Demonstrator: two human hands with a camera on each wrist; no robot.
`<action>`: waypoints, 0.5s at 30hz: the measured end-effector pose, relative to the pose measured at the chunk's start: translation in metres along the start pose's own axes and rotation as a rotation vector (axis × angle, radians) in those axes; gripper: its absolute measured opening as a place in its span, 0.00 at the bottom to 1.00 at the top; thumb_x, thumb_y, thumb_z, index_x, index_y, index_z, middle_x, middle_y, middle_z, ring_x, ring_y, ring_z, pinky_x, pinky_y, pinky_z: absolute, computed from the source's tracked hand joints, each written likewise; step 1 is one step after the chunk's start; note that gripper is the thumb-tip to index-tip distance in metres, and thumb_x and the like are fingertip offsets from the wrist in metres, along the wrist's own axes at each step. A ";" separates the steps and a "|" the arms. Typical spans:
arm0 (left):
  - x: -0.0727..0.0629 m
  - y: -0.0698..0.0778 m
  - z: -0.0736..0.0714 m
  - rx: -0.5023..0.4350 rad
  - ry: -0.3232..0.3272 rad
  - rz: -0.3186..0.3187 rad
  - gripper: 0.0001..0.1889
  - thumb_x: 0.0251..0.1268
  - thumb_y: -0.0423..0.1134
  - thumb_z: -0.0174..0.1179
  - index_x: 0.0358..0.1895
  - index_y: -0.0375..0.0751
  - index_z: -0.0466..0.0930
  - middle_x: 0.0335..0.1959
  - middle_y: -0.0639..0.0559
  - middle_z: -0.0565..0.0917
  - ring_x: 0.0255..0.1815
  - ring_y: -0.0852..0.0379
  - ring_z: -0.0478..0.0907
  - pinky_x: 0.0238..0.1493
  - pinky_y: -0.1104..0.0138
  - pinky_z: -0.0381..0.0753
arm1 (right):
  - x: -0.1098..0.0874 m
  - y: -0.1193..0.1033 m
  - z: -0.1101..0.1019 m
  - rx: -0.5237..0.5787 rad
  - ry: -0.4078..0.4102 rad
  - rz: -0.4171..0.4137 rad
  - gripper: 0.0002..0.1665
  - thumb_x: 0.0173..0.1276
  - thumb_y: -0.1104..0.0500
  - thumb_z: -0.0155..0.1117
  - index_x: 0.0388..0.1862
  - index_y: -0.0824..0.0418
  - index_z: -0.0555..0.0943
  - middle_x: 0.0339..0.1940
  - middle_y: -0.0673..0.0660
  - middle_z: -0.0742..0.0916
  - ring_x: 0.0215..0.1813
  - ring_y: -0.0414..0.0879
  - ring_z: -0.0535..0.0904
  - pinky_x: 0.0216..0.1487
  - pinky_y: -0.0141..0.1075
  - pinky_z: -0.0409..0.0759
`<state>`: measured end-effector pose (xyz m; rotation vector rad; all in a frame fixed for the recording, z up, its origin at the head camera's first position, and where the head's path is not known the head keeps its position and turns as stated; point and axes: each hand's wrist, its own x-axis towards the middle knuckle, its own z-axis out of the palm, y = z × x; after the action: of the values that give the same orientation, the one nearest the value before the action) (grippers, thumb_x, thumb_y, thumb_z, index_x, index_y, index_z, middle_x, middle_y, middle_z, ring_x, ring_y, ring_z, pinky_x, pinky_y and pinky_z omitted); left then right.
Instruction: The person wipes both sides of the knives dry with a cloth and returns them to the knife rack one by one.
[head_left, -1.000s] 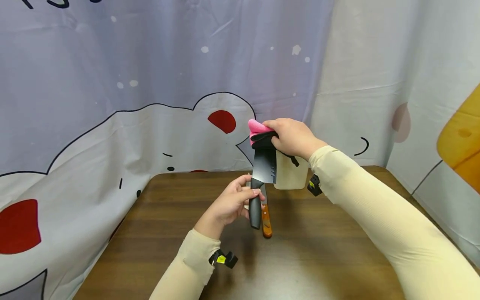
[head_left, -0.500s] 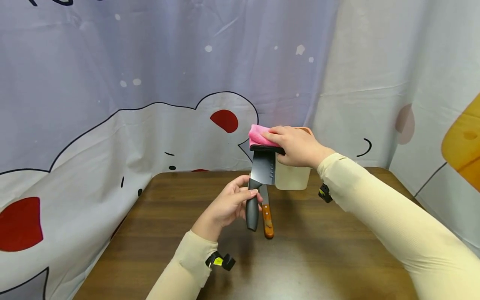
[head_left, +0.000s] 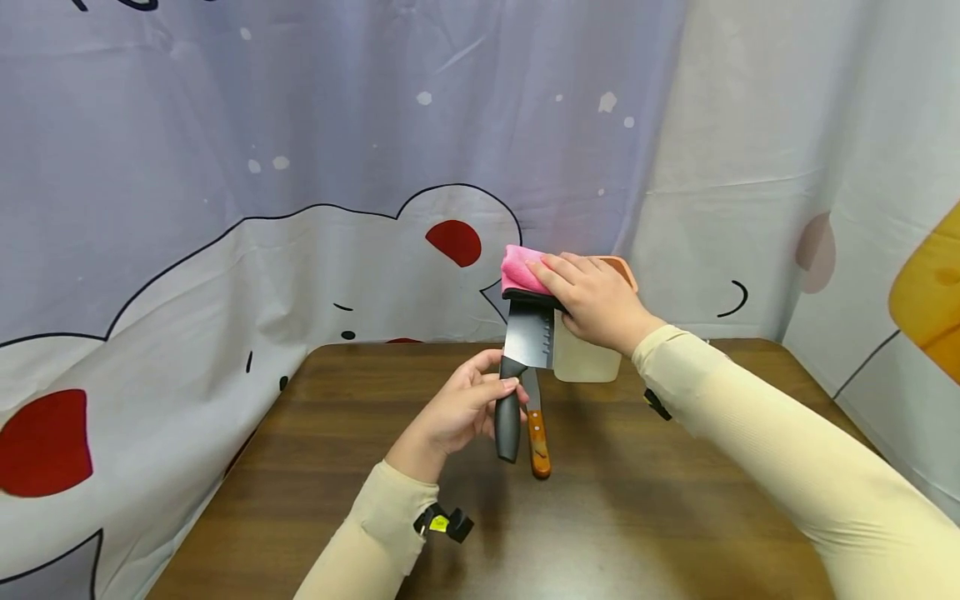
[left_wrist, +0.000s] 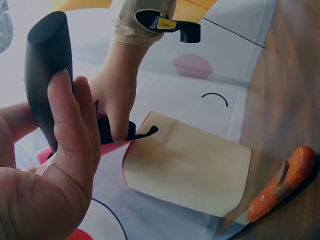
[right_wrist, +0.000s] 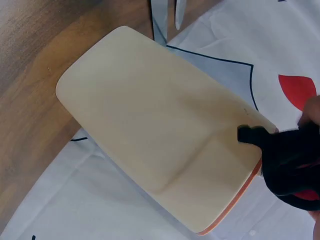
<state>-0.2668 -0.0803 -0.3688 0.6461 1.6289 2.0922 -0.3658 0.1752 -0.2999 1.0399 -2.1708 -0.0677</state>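
Note:
My left hand grips a cleaver by its black handle, holding it blade up above the table. A pink cloth with a black edge covers the upper end of the broad blade. My right hand pinches this cloth over the blade, fingers on top. In the left wrist view the cleaver's handle lies between thumb and fingers, and a black loop or strip of the cloth sticks out. The right wrist view shows only the cloth's dark edge and part of the fingers.
A cream container with an orange rim stands behind the hands at the table's back. A knife with an orange wooden handle lies on the brown table, its blade pointing away. A printed curtain hangs behind the table.
My right hand has shifted slightly right and down, and the cloth's gathered folds now lie flatter across the blade. The container's orange rim has come into sight. My left hand stays almost still.

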 end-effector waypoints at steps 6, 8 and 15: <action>0.001 -0.001 0.000 0.000 0.005 -0.005 0.21 0.77 0.33 0.52 0.69 0.43 0.63 0.36 0.53 0.88 0.33 0.56 0.89 0.27 0.59 0.89 | -0.001 0.004 0.002 0.063 0.027 -0.021 0.44 0.55 0.72 0.68 0.74 0.62 0.71 0.67 0.65 0.82 0.66 0.64 0.79 0.71 0.56 0.76; 0.001 -0.001 0.000 0.003 0.005 -0.005 0.22 0.77 0.33 0.52 0.70 0.43 0.62 0.36 0.53 0.87 0.33 0.56 0.89 0.27 0.58 0.89 | -0.001 0.005 0.002 0.088 0.019 -0.020 0.44 0.55 0.73 0.68 0.74 0.63 0.71 0.67 0.65 0.82 0.67 0.64 0.79 0.72 0.56 0.75; 0.000 -0.002 0.001 0.013 0.006 -0.005 0.22 0.78 0.33 0.52 0.70 0.43 0.61 0.37 0.53 0.88 0.33 0.56 0.89 0.23 0.62 0.88 | 0.000 0.003 -0.002 0.173 -0.030 -0.003 0.36 0.60 0.73 0.66 0.70 0.65 0.73 0.63 0.68 0.84 0.65 0.63 0.81 0.71 0.54 0.76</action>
<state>-0.2666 -0.0790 -0.3707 0.6400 1.6468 2.0831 -0.3668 0.1780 -0.2975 1.1451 -2.2329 0.1063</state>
